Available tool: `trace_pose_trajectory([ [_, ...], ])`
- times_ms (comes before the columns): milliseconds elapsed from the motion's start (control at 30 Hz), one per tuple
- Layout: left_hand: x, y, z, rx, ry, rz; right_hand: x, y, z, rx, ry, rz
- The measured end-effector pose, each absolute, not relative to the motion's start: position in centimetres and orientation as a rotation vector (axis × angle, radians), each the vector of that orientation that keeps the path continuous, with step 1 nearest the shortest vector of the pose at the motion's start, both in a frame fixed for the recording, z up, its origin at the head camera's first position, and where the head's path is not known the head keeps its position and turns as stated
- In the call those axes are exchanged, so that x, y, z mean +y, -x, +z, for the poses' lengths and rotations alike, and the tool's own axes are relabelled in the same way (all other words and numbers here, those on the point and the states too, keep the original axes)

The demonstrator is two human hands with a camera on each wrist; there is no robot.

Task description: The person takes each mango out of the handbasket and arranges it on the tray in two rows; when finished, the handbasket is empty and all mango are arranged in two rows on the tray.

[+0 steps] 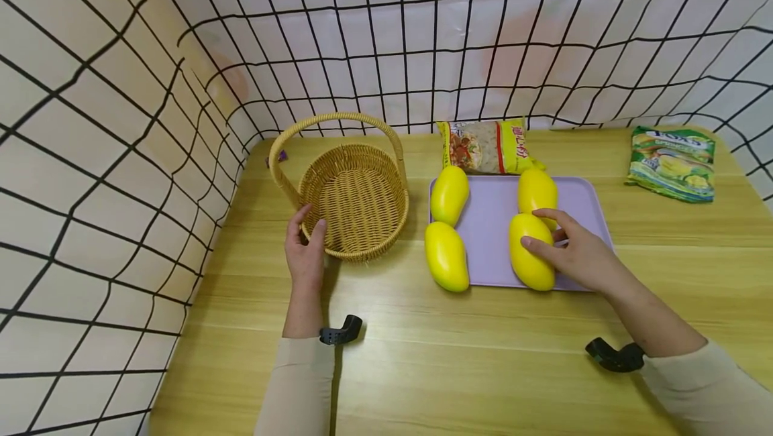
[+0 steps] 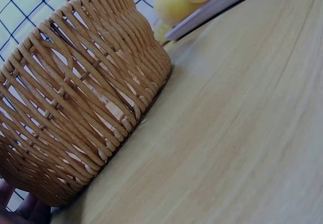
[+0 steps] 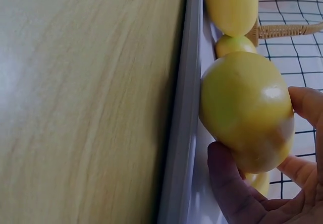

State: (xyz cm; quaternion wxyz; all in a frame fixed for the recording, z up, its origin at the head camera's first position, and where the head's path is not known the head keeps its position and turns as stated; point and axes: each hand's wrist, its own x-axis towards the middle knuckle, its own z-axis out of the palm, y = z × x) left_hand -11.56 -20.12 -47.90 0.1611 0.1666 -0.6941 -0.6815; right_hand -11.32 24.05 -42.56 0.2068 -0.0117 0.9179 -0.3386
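Observation:
My left hand (image 1: 306, 255) is at the near left side of a woven wicker basket (image 1: 395, 235), thumb and forefinger spread at its rim. In the left wrist view its fingertips (image 2: 30, 209) show only in the corner, low beside the basket wall (image 2: 86, 98). With thumb and fingers, my right hand (image 1: 576, 251) grips a yellow mango (image 1: 531, 258) at the near right of a lilac tray (image 1: 492, 248). The right wrist view shows the thumb on one side of this mango (image 3: 247, 108) and fingers on the other. Another mango (image 1: 536, 191) lies just behind it.
Two more mangoes, one at the back left (image 1: 449, 194) and one at the front left (image 1: 447, 258), lie over the tray's left edge. Behind the tray is a yellow food packet (image 1: 483, 147); a green packet (image 1: 672, 164) lies right. Black-gridded netting (image 1: 374, 40) borders the table.

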Motion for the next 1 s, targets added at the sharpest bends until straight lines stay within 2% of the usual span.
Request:
trace_pose_trajectory([
  [1000,-20.14,11.61,-48.02,-1.955,-0.461,-1.965,23.41,11.46,-42.94,2.616,0.073,-0.835],
])
